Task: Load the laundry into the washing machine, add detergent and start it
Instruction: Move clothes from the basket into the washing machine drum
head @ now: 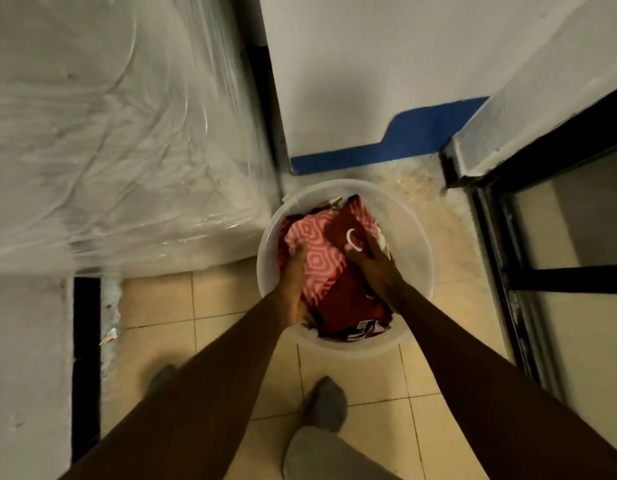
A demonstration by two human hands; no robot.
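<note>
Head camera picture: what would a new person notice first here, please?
First, the red and pink clothes in the pale round bucket on the tiled floor, at the centre. Both hands are down in them: the left hand on the pink patterned cloth, the right hand on the dark red one. At upper left stands a large white thing wrapped in clear plastic.

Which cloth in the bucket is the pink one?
Find the round white bucket on the tiled floor. Between the left hand and right hand lies the pink cloth. Only it has pale hexagon rings; the dark red cloth beside it looks mostly plain.
</note>
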